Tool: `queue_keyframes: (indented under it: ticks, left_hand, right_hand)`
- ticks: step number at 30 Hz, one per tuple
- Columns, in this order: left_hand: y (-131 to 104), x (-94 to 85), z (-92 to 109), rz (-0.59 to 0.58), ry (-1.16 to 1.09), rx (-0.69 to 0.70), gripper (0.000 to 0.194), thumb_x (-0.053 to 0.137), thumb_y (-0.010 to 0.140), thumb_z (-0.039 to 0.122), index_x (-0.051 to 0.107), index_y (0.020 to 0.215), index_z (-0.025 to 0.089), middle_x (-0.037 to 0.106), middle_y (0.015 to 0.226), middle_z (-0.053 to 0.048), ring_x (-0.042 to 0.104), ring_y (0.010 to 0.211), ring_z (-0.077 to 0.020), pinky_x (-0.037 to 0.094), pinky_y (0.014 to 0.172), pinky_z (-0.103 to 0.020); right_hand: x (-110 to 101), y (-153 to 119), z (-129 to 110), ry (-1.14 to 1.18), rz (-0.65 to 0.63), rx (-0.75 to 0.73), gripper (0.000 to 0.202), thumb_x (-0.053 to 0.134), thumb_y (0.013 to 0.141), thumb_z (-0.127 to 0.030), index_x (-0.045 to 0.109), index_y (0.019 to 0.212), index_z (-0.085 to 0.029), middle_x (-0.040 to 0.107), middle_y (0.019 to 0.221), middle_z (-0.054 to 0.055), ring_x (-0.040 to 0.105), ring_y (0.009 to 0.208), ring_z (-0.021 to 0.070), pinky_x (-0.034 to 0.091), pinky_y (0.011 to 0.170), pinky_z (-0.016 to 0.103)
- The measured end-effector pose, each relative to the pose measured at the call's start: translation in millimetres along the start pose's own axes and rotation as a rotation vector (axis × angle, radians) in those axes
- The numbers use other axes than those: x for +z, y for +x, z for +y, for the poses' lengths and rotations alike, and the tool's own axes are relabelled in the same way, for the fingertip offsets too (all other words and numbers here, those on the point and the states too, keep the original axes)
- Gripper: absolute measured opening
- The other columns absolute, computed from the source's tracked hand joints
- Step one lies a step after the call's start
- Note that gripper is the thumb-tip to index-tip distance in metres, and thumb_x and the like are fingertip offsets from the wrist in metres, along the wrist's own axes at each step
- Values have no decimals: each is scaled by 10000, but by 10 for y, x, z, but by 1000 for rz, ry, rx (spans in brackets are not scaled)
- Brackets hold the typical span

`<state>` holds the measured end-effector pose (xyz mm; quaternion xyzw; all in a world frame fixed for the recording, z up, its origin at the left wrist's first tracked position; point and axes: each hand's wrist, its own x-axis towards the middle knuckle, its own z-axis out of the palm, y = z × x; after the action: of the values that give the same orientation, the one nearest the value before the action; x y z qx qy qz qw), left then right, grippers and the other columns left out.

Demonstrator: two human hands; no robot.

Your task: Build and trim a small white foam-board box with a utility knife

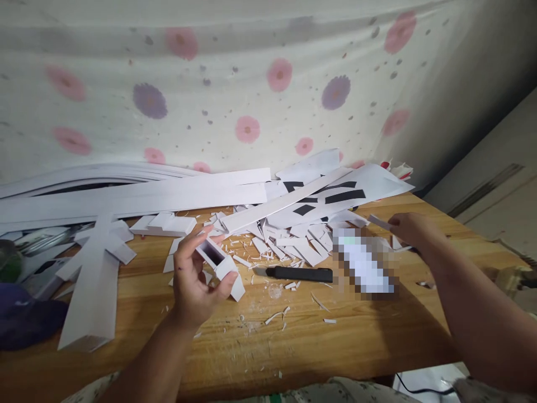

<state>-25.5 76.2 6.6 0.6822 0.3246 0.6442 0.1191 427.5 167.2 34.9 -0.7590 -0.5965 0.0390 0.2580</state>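
Two-handed now, clasping white box (227,265) in half-curled left hand (191,280), pinching strip (378,221) in near-closed right hand (411,230), wide room between, inside table edge (377,371)!

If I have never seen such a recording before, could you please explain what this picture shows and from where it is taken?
There is no machine here: a person works with two bare hands. The single picture comes from a camera worn on the head, looking forward and down.

The left hand holds a hollow white piece, its dark opening visible. The right hand appears to pinch a thin white strip.

On the wooden table lie a black cutter knife, white scraps and a sheet with black shapes. A pixelated patch hides something. Behind hangs a flowered cloth.
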Motion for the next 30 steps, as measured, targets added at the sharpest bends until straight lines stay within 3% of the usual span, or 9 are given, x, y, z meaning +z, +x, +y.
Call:
queue_keyframes:
  ticks: [5, 7, 11, 13, 17, 19, 21, 26, 30]
  left_hand:
    - [11, -24, -37, 47, 1, -28, 632, 701, 700, 223, 430, 1269, 269, 457, 1324, -113, 599, 1062, -246, 517, 929, -446]
    - [14, -29, -45, 57, -31, -58, 618, 701, 708, 243, 433, 1263, 279, 466, 1323, -105, 605, 1051, -235, 527, 902, -416]
    - [69, -30, -39, 173, -192, -157, 523, 722, 698, 268, 491, 1167, 295, 521, 1280, -76, 640, 977, -215, 539, 842, -376]
    - [138, -58, -46, 354, -340, -319, 431, 699, 717, 333, 498, 1098, 308, 546, 1239, -52, 660, 918, -219, 549, 810, -405]
    - [299, -213, -136, 673, -564, -829, 314, 543, 797, 477, 530, 1002, 240, 584, 1077, -63, 669, 890, -245, 549, 808, -424]
    - [344, -302, -209, 729, -616, -991, 346, 476, 832, 513, 562, 936, 195, 588, 954, -70, 657, 915, -245, 542, 839, -399]
    - [357, -359, -280, 768, -667, -1060, 374, 446, 850, 543, 567, 877, 190, 572, 841, -58, 645, 898, -236, 546, 834, -389]
    - [316, -335, -393, 777, -768, -1030, 450, 361, 871, 614, 557, 799, 215, 530, 707, -18, 600, 738, -180, 561, 794, -388]
    - [251, -262, -426, 723, -760, -1047, 412, 426, 857, 597, 537, 729, 222, 521, 654, -9, 597, 714, -178, 560, 795, -387]
  right_hand:
    - [-144, -478, -374, -15, -69, 89, 77, 618, 721, -127, 651, 711, -196, 606, 538, 20, 497, 477, 134, 338, 545, 328]
    - [-101, -650, -590, 283, -149, 48, 28, 614, 763, -225, 614, 758, -198, 613, 586, 23, 548, 526, 137, 396, 565, 317]
    - [136, -893, -1126, 812, -446, -143, 381, 717, 660, -503, 530, 809, -206, 614, 615, 13, 602, 534, 156, 489, 550, 320]
    - [287, -955, -1414, 919, -518, -240, 362, 700, 692, -495, 516, 810, -206, 598, 593, -8, 588, 515, 138, 493, 533, 302]
    - [604, -998, -1845, 960, -519, -383, 256, 630, 785, -374, 574, 945, -182, 527, 581, -53, 525, 502, 92, 441, 505, 251]
    - [761, -1036, -1954, 957, -558, -384, 264, 621, 789, -329, 583, 998, -172, 504, 585, -65, 500, 485, 81, 414, 483, 240]
    - [902, -1121, -2015, 989, -610, -385, 261, 611, 799, -301, 584, 1025, -174, 501, 592, -68, 487, 476, 75, 405, 478, 236]
    - [1078, -1445, -2121, 1271, -723, -485, 327, 631, 813, -273, 590, 1137, -250, 573, 739, -35, 548, 597, 88, 459, 551, 245]
    - [1088, -1594, -2170, 1477, -825, -417, 302, 664, 808, -254, 625, 1107, -270, 626, 765, -24, 583, 651, 95, 502, 626, 260]
